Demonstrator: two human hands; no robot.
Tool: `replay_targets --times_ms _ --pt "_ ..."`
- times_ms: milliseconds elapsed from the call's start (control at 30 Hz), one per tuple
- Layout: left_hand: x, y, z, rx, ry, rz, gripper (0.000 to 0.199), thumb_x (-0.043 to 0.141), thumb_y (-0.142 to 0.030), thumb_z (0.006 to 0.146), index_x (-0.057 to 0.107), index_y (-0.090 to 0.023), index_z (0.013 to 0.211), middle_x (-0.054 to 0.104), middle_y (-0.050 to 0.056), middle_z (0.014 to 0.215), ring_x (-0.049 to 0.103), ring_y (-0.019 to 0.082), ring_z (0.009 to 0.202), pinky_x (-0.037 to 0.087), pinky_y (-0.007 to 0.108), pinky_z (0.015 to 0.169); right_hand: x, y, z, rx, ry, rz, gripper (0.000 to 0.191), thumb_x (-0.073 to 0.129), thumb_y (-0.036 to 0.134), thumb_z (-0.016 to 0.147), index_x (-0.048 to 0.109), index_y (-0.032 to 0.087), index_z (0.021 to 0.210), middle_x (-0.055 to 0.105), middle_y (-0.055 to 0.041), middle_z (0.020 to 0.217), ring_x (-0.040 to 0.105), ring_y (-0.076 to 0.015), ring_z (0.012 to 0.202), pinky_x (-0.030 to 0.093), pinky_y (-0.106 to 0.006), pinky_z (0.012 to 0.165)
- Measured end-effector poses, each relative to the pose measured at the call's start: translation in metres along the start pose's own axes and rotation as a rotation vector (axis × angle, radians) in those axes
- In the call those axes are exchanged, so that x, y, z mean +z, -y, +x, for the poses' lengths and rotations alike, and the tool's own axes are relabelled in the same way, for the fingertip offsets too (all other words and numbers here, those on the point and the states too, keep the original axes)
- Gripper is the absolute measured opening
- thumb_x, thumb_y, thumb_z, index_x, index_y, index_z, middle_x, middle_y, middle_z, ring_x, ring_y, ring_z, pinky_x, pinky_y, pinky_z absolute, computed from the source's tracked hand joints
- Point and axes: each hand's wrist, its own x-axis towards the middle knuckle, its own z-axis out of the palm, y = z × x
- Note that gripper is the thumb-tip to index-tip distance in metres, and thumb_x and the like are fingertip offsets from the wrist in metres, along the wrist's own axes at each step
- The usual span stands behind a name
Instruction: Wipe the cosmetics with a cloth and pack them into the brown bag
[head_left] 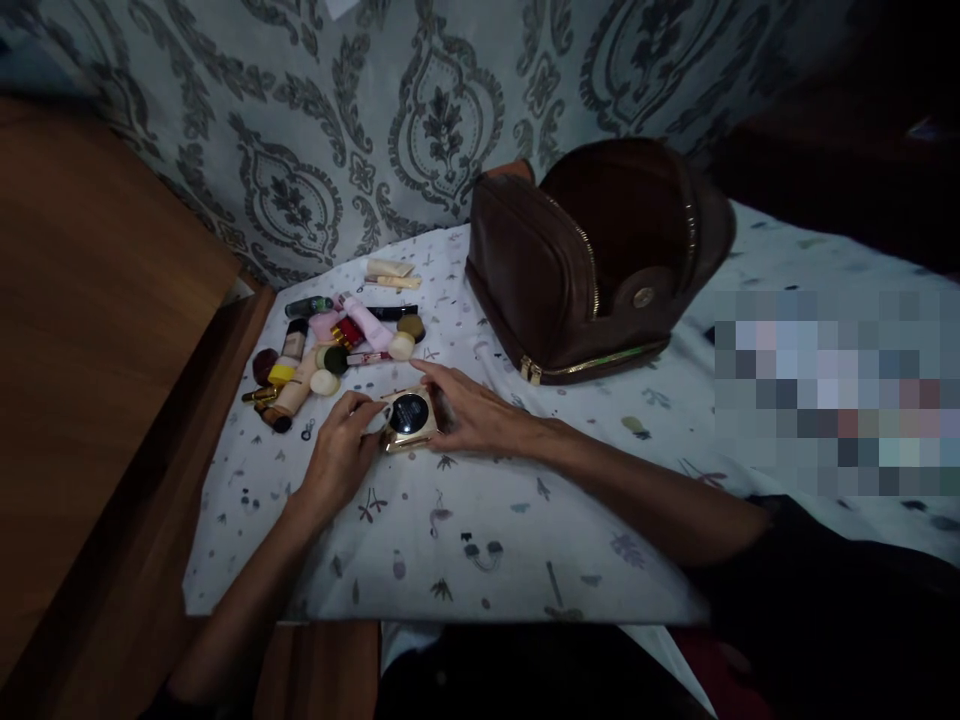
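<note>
Between my two hands is a square gold compact with a round black centre, at or just above the patterned white sheet. My left hand pinches its left edge between thumb and fingers. On its right side, my right hand grips the edge, the index finger reaching past the far corner. Just beyond my left hand lies a heap of cosmetics, with a pink tube, a foundation bottle, a yellow-banded item and several small round jars, one of them pale.
A brown leather bag stands behind and right of my hands, its zipped top gaping. Pale tubes lie at the back of the sheet. Wooden furniture borders the left, a patterned curtain the back. A blurred-out patch covers the right.
</note>
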Motion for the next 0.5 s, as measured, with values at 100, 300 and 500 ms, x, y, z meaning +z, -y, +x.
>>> replay_targets --times_ms 100,300,500 --pt "0.005 0.000 0.017 -0.015 -0.002 0.038 0.030 0.050 -0.002 0.080 0.066 -0.016 0.101 0.058 0.006 0.097 0.058 0.022 0.092 0.050 0.035 0.082 0.000 0.000 0.000 0.015 0.001 0.002 0.103 0.079 0.027 0.070 0.019 0.022 0.154 0.051 -0.0167 0.137 0.049 -0.0332 0.128 0.044 -0.054 0.103" --pt "0.022 -0.013 0.047 0.087 0.015 0.037 0.034 0.046 0.002 0.077 0.066 -0.016 0.098 0.058 0.007 0.098 0.056 0.023 0.098 0.050 0.039 0.088 0.003 -0.004 0.002 -0.020 -0.032 0.000 0.108 0.079 0.024 0.069 0.014 0.019 0.155 0.046 -0.0184 0.143 0.047 -0.0326 0.131 0.042 -0.051 0.107" --pt "0.021 -0.033 0.045 0.220 0.155 -0.027 0.040 0.048 0.001 0.076 0.065 -0.019 0.105 0.060 0.007 0.109 0.055 0.024 0.104 0.050 0.039 0.090 0.004 -0.005 0.002 -0.077 -0.087 0.048 0.114 0.080 0.029 0.069 0.008 0.021 0.156 0.043 -0.0186 0.146 0.045 -0.0327 0.135 0.042 -0.051 0.108"
